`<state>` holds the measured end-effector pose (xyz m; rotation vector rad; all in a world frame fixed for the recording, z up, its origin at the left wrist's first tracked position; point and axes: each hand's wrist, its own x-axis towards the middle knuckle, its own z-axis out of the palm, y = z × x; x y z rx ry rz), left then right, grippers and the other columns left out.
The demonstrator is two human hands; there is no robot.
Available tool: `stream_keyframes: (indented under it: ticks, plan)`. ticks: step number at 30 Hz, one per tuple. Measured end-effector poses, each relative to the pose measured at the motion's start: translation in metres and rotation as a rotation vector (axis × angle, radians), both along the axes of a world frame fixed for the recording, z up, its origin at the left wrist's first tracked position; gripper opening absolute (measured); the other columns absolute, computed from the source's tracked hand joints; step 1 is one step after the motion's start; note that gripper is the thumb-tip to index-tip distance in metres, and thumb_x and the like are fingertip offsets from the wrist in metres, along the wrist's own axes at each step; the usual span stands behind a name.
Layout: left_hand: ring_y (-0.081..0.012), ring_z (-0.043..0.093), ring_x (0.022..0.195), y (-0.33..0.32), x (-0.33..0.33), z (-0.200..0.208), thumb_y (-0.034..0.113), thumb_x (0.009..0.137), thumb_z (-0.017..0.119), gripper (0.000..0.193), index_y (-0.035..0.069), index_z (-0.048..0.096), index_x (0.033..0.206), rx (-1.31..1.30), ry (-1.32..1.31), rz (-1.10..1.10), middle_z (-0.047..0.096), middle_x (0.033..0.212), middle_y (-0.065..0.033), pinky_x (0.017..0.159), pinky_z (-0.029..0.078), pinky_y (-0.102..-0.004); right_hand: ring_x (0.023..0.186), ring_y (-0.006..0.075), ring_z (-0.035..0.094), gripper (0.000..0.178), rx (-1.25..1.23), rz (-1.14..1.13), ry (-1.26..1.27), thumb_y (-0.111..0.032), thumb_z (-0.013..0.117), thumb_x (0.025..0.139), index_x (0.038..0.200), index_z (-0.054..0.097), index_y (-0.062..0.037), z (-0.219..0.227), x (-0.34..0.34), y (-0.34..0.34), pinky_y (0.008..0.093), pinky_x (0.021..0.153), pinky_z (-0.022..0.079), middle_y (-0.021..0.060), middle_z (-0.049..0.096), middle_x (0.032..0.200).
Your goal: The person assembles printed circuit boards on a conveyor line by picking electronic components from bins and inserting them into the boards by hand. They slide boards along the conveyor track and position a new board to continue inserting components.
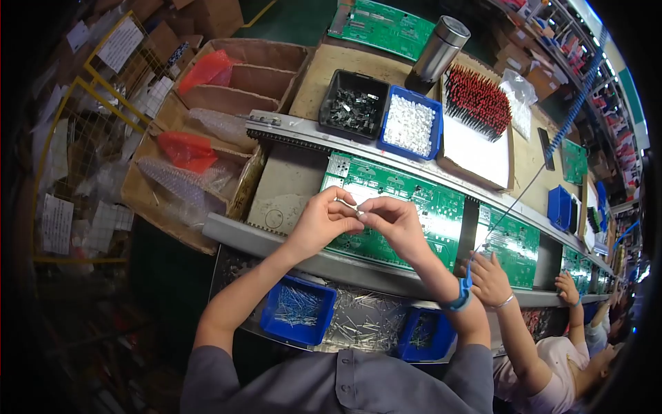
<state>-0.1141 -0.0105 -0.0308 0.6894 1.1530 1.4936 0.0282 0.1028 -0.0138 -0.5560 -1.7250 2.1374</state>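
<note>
Both my hands meet above a large green circuit board (434,207) that lies between the rails of an assembly line. My left hand (323,222) is closed, thumb and forefinger pinched at a small pale part (359,213). From the other side, my right hand (394,219) pinches at the same spot. The part is mostly hidden by fingertips, so I cannot make out its kind. A blue wrist strap (458,295) sits on my right forearm. Below the near rail, a blue bin (329,330) holds thin leaded components; another blue bin (449,343) stands further right.
Beyond the far rail (310,131) stand a black bin (380,86) of dark parts, a blue bin (437,141) of white connectors, a box of red-topped parts (477,103) and a steel flask (438,52). A divided cardboard box (238,193) is at left. Co-workers' hands (491,279) work at right.
</note>
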Motion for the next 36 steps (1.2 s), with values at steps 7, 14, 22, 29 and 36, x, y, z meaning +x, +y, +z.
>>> stream_keyframes:
  ticks: [7,14,22,29,36]
  plan:
    - [-0.0139,0.065,0.079,-0.018,0.0,-0.007,-0.004,0.081,0.063,0.024,0.0,0.049,0.1,-0.053,0.11,-0.036,0.065,0.085,-0.0103,0.068,0.053,-0.024,0.086,0.0129,0.062,0.013,-0.123,0.062,-0.002,-0.002,0.062,0.086,0.097,0.062,0.0042,-0.015,0.002,-0.011,0.0264,0.079,0.051,0.0082,0.065,0.092]
    - [-0.0125,0.064,0.079,-0.026,-0.001,-0.009,-0.003,0.082,0.063,0.015,-0.002,0.056,0.095,-0.103,0.103,0.059,0.064,0.088,-0.0101,0.068,0.053,-0.0228,0.086,0.0139,0.062,0.011,-0.151,0.004,-0.031,-0.002,0.061,0.087,0.096,0.062,0.0034,-0.01,-0.001,-0.013,0.027,0.079,0.052,0.0085,0.065,0.092]
    - [-0.0137,0.064,0.078,-0.039,-0.015,-0.019,-0.006,0.08,0.063,0.012,-0.001,0.055,0.087,0.005,0.107,0.151,0.064,0.088,-0.0121,0.068,0.054,-0.0235,0.08,0.0124,0.063,0.011,0.361,0.011,-0.198,-0.001,0.06,0.084,0.094,0.062,0.0023,-0.018,-0.004,0.004,0.0255,0.072,0.05,0.0064,0.066,0.087]
    - [-0.0092,0.062,0.079,-0.049,-0.031,-0.02,-0.005,0.08,0.062,0.029,-0.003,0.058,0.11,-0.02,0.075,0.217,0.064,0.088,-0.0071,0.072,0.051,-0.0206,0.068,0.0144,0.063,0.011,0.724,0.102,-0.365,-0.005,0.062,0.081,0.09,0.064,0.0003,-0.015,-0.02,0.012,0.027,0.062,0.049,0.0106,0.067,0.078]
    - [-0.0124,0.063,0.08,-0.05,-0.034,-0.023,-0.007,0.08,0.061,0.02,-0.003,0.058,0.099,-0.023,0.213,0.169,0.063,0.087,-0.0082,0.074,0.052,-0.0231,0.069,0.0249,0.064,0.011,0.858,0.069,-0.282,-0.002,0.063,0.077,0.087,0.066,-0.0002,-0.026,-0.035,0.015,0.032,0.063,0.05,0.0152,0.066,0.081]
